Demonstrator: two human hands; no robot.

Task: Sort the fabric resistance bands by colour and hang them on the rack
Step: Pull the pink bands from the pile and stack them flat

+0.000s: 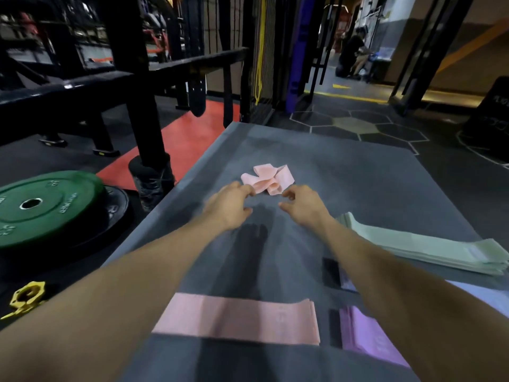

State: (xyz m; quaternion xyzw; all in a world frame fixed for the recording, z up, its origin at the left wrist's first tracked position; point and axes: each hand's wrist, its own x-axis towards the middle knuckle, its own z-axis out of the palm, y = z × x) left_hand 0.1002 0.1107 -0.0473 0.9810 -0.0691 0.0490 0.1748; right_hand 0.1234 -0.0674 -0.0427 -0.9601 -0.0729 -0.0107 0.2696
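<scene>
Pink bands [237,321] lie flat in a neat stack closest to the camera, on the grey mat [358,172]. Just beside them on the right sits a purple stack [369,337]. A pale green stack [429,250] lies farther right.

Farther out on the mat is a crumpled pink band [268,179], all twisted up. Both arms reach out to it. So the sorting step is going on, and this loose band looks like the last one to sort.

The left hand [228,205] has its fingers [248,189] bent, and the tips touch the near left edge of the crumpled band. I cannot tell if they pinch it yet. The right hand [303,202] has its fingers loosely curled and a little apart, just beside the band, holding nothing.

Next, I think the hands need to grab the band, shake it flat, and lay it on the pink bands. Nothing is hung on a rack yet.
</scene>
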